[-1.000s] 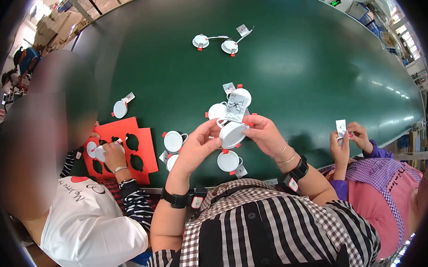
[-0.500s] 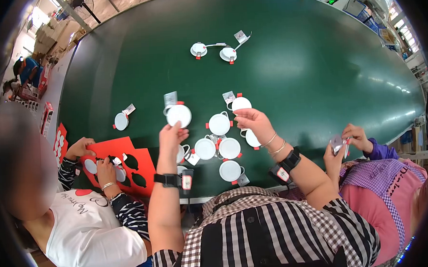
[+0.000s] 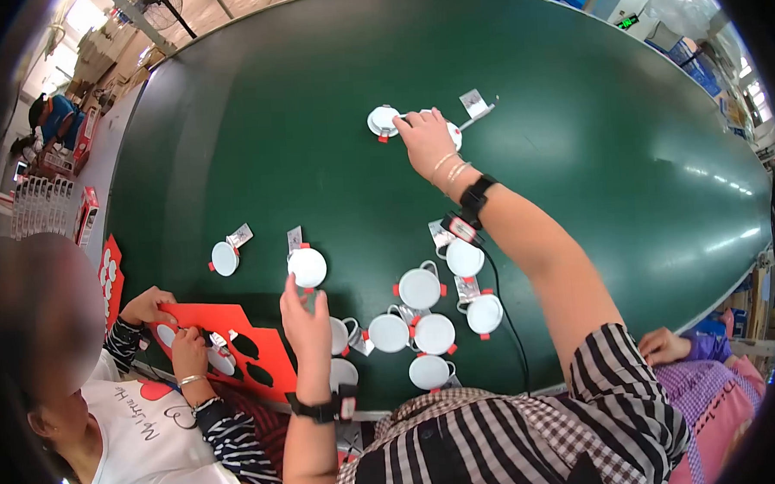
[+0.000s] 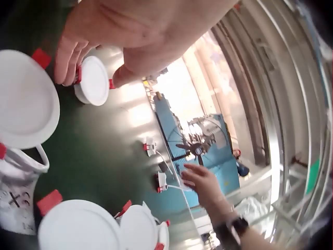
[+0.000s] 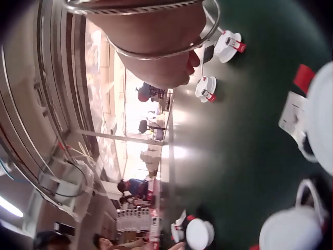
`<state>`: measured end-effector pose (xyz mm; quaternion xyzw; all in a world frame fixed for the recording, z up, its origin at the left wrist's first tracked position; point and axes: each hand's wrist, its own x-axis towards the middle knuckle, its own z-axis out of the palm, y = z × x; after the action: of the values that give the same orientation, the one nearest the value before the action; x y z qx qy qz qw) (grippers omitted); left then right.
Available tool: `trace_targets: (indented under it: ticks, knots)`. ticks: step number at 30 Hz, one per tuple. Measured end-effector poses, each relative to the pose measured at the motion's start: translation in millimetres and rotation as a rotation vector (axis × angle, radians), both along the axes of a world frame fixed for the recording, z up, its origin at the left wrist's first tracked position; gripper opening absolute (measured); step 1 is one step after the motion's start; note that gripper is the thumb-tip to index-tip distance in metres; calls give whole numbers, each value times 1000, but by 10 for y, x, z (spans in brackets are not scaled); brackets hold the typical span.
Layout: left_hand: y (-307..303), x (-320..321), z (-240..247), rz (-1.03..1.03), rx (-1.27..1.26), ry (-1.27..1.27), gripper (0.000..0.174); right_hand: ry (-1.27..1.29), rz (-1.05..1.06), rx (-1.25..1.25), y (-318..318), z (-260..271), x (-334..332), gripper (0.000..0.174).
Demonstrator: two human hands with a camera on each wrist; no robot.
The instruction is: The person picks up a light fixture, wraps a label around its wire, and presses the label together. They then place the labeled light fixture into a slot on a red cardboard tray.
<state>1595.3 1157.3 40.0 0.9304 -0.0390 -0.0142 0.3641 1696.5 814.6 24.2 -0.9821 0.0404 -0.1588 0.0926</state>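
In the head view, my left hand [image 3: 307, 332] has its fingers extended, with a fingertip at the near edge of a white round lamp [image 3: 307, 267] with red clips and a silver label. From the left wrist view, fingers and thumb of my left hand [image 4: 119, 41] lie at either side of that lamp [image 4: 94, 80]; contact is unclear. My right hand [image 3: 426, 143] reaches over the far lamps, between a left one [image 3: 384, 120] and a partly covered right one [image 3: 455, 136]. The right wrist view shows both lamps beyond my right hand [image 5: 161, 52]; its fingertips are partly hidden.
Several more lamps, such as one at the centre [image 3: 419, 288], lie on the green table [image 3: 575, 173] before me. At left, a person's hands work at a red sheet with cutouts [image 3: 271, 346]. Another person's hand [image 3: 664, 347] rests at the right edge. A cable crosses near my right arm.
The lamp my left hand held is now on the table, and those fingers have spread. My right hand has moved from the central lamps to the far ones.
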Motion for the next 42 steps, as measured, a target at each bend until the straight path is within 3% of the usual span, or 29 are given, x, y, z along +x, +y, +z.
trace_targets:
  ticks: [2, 3, 4, 6, 8, 10, 12, 14, 16, 19, 20, 22, 23, 25, 27, 32, 34, 36, 38, 41, 42]
  knots:
    - [67, -101, -16, -58, -94, -71, 49, -47, -44, -314, -9, -129, 330, 54]
    - [83, -144, 52, -64, -122, -14, 47, 22, -51, -277, -3, -182, 480, 66]
    - [97, -207, 135, -69, -148, 47, 45, 23, -42, -274, -18, -237, 629, 66]
    - [134, -292, 157, -76, -140, 35, 43, 323, -128, 44, 17, -178, 860, 71]
    - [115, -323, 159, -86, -130, 27, 40, 269, -94, -42, -45, -314, 1049, 71]
    - [89, -362, 174, -75, -209, 87, 35, 532, 5, -40, -67, -222, 1154, 65]
    - [20, -337, 185, -58, -206, 88, 31, 487, 19, -74, -145, -293, 1226, 57]
    - [18, -313, 202, -161, -219, 96, 29, 437, 29, -59, -128, -236, 1156, 60]
    - [-19, -280, 256, -131, -220, 102, 26, 438, -29, 57, 14, -107, 1016, 68]
    - [-24, -246, 249, -185, -295, 184, 36, 144, 91, 522, 354, 168, 520, 85]
    - [-64, -226, 251, -137, -417, 194, 42, 150, 200, 819, 494, 187, 338, 88]
    - [-123, -197, 400, -114, -600, 253, 58, 234, 299, 1516, 945, 566, -283, 74]
    - [-158, -199, 451, -152, -636, 220, 57, 269, 326, 1593, 1108, 684, -566, 71]
    - [-221, -243, 542, -237, -730, 220, 55, 176, 305, 1291, 1357, 763, -1066, 69]
    - [-278, -368, 677, -300, -866, 295, 48, 99, 268, 1175, 1494, 848, -1397, 70]
    - [-225, -709, 718, -282, -849, 307, 34, 34, 158, 989, 1694, 938, -1997, 71]
    - [-200, -798, 766, -242, -679, 304, 31, 19, 189, 950, 1760, 998, -2152, 71]
    - [-195, -900, 971, -311, -583, 267, 29, -66, 194, 694, 1840, 1009, -2289, 74]
    - [-200, -928, 1048, -375, -495, 233, 27, -67, 173, 611, 1844, 1117, -2346, 77]
    - [-142, -916, 1022, -388, -476, 214, 25, 106, 338, 490, 1710, 1230, -2433, 84]
    - [-81, -865, 1006, -440, -400, 207, 25, 253, 354, 500, 1638, 1339, -2457, 76]
